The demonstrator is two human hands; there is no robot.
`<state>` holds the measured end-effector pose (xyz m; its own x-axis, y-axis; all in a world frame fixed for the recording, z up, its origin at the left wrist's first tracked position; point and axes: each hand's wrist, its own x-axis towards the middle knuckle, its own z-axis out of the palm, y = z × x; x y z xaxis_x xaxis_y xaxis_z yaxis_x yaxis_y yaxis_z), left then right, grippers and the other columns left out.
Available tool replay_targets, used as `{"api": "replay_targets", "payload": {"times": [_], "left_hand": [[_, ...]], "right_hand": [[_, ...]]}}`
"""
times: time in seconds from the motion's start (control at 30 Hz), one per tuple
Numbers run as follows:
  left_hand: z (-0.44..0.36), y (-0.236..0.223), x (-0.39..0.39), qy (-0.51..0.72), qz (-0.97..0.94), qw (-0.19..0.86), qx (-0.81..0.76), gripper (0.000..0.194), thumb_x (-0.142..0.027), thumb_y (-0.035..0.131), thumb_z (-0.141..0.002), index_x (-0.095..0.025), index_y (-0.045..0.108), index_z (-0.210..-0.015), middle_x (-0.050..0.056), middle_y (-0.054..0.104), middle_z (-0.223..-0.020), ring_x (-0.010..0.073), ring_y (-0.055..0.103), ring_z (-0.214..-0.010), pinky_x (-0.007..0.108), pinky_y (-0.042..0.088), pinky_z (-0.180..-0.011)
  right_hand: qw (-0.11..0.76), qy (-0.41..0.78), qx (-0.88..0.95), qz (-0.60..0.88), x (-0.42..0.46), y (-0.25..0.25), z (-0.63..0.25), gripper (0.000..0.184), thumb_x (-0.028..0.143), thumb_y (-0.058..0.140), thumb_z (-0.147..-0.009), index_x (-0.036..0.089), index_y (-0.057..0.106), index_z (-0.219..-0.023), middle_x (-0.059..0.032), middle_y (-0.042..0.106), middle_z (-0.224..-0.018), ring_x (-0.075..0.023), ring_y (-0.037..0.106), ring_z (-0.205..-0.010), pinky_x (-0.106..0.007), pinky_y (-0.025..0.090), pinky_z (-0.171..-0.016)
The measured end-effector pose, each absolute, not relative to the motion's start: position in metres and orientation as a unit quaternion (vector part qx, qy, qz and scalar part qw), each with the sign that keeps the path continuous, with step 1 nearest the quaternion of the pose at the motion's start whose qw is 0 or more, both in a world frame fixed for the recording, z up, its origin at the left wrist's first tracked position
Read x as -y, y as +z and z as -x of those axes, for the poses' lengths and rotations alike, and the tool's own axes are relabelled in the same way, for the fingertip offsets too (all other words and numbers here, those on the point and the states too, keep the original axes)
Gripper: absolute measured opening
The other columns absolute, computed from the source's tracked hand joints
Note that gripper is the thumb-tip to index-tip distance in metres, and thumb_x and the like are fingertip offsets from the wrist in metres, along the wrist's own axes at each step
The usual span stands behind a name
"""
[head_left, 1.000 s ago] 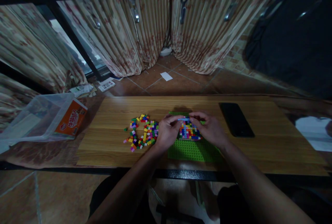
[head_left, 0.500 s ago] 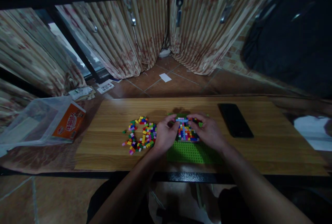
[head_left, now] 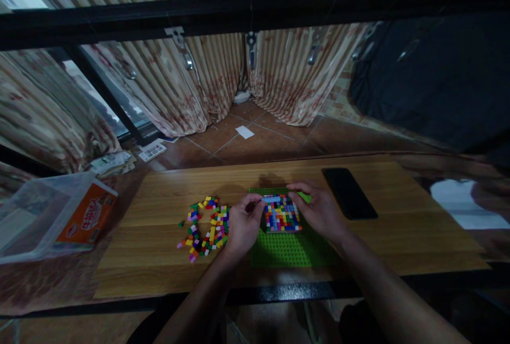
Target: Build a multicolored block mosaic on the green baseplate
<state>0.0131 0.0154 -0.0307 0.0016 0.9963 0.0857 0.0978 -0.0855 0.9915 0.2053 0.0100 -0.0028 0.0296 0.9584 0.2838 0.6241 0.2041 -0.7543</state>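
A square plate of small multicoloured building bricks [head_left: 283, 217] lies on a green studded baseplate [head_left: 292, 252]. Along its far edge is a light blue strip [head_left: 271, 199]. My left hand [head_left: 244, 224] is at the far left corner, thumb and forefinger pinched at the strip's left end. At the far right corner is my right hand [head_left: 321, 214], its thumb and forefinger bent and slightly apart, close to the bricks. Nothing shows between the right fingertips. Left of my left hand, loose bricks [head_left: 195, 229] are spread in a rough ring, partly covered by that hand.
A black phone [head_left: 349, 193] rests on the wooden table [head_left: 410, 211], right of the baseplate. A clear plastic bin [head_left: 35, 216] with an orange label stands beyond the table's left end. Papers lie on the floor behind, before the curtains [head_left: 215, 83].
The camera view has tilted up and turned a little right, so the table sits lower and further left. My right fingertips are now farther from the light blue strip. The left pinch stays beside it.
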Motion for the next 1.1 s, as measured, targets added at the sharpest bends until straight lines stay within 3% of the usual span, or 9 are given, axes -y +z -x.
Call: {"api": "replay_targets", "payload": {"times": [0.27, 0.47, 0.77, 0.97, 1.1], "left_hand": [[-0.010, -0.019, -0.010, 0.491, -0.595, 0.428, -0.471, 0.011, -0.023, 0.067, -0.081, -0.018, 0.073, -0.089, 0.002, 0.072, -0.083, 0.0135, 0.065, -0.075, 0.024, 0.052, -0.072], [-0.018, -0.030, -0.009, 0.481, -0.644, 0.371, -0.466, 0.014, -0.022, 0.065, -0.084, -0.022, 0.075, -0.093, 0.003, 0.073, -0.095, 0.0161, 0.066, -0.087, 0.029, 0.051, -0.082], [-0.026, -0.018, -0.009, 0.402, -0.706, 0.204, -0.547, 0.011, -0.020, 0.068, -0.081, -0.026, 0.076, -0.086, 0.001, 0.074, -0.092, 0.0197, 0.063, -0.090, 0.038, 0.044, -0.090], [-0.024, -0.016, -0.013, 0.400, -0.710, 0.239, -0.529, 0.011, -0.018, 0.067, -0.081, -0.025, 0.075, -0.083, 0.001, 0.074, -0.089, 0.0198, 0.063, -0.090, 0.036, 0.043, -0.088], [-0.025, -0.017, -0.013, 0.404, -0.702, 0.272, -0.519, 0.011, -0.019, 0.067, -0.081, -0.025, 0.076, -0.085, 0.001, 0.073, -0.082, 0.0190, 0.063, -0.086, 0.035, 0.044, -0.085]], "right_hand": [[0.402, 0.249, 0.713, 0.518, -0.004, 0.004, -0.210, 0.023, 0.039, 0.065, -0.085, 0.028, 0.072, -0.105, -0.0060, 0.066, -0.116, -0.0226, 0.061, -0.110, -0.042, 0.047, -0.098], [0.366, 0.215, 0.748, 0.510, -0.005, -0.002, -0.217, 0.013, 0.034, 0.064, -0.087, 0.026, 0.074, -0.091, -0.0051, 0.067, -0.105, -0.0212, 0.063, -0.100, -0.041, 0.049, -0.092], [0.375, 0.172, 0.727, 0.549, -0.004, 0.001, -0.221, 0.011, 0.030, 0.063, -0.085, 0.025, 0.072, -0.086, -0.0053, 0.069, -0.101, -0.0217, 0.064, -0.098, -0.039, 0.049, -0.091], [0.377, 0.210, 0.643, 0.633, -0.008, -0.004, -0.232, 0.022, 0.037, 0.057, -0.084, 0.022, 0.072, -0.082, -0.0038, 0.072, -0.079, -0.0177, 0.063, -0.066, -0.032, 0.050, -0.065], [0.383, 0.218, 0.635, 0.634, -0.010, -0.004, -0.231, 0.022, 0.037, 0.058, -0.083, 0.022, 0.073, -0.080, -0.0036, 0.074, -0.080, -0.0175, 0.064, -0.066, -0.030, 0.049, -0.064]]}}
